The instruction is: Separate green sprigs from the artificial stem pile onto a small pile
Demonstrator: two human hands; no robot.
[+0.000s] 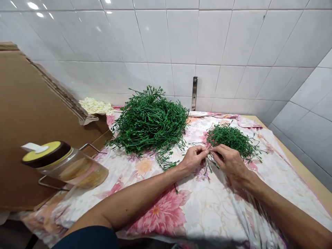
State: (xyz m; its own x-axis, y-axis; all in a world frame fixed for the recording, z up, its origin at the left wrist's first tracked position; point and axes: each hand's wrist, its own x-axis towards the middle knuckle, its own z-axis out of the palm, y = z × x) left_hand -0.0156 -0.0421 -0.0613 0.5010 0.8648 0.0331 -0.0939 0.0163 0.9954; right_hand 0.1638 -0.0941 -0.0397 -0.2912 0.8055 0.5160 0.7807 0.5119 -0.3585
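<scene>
My left hand (192, 159) and my right hand (230, 163) meet over the flowered cloth, thumbs and fingertips pinched together. Between the fingertips are thin green artificial stems (209, 166), whose ends poke out below and to the left. Exactly how the stems join or cross is hidden by the fingers. Just behind my right hand lies a small heap of green stems (230, 138) with tiny budded tips. To the left of it rises a much larger tangled pile of the same stems (151, 122), with some loose ones spilling toward my left forearm.
A floral cloth (204, 214) covers the table. On the left stand a cardboard box (38, 103) and a clear jar (83, 171) with a yellow and brown lid. Pale yellow small pieces (94, 105) are heaped behind. A metal bracket (194, 93) is fixed to the tiled wall.
</scene>
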